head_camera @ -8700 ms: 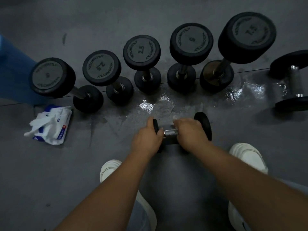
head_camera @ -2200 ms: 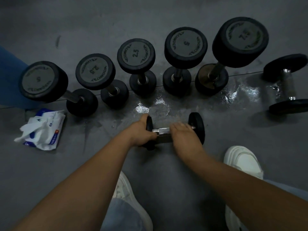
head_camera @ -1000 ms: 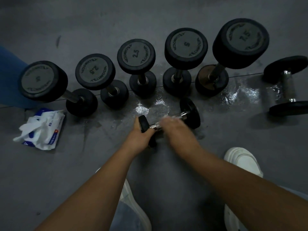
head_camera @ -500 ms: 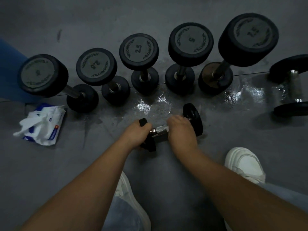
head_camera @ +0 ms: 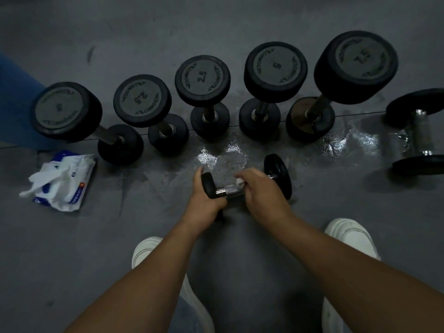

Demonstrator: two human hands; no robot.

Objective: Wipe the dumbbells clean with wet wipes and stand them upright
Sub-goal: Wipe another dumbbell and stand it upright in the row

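Now left hand (head_camera: 204, 200) grips the left end of small dumbbell (head_camera: 278, 173); right hand (head_camera: 260, 191) curled round its handle, pinching white wet wipe (head_camera: 239, 181). Five dumbbells stand upright behind.

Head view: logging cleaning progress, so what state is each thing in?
Row dumbbells: upright.
Small dumbbell: on its side.
Far-right dumbbell: on its side.
Wipes pack: open, wipe sticking out.
Left hand: grips small dumbbell's head.
Right hand: holds wet wipe on its handle.
Floor patch: wet.
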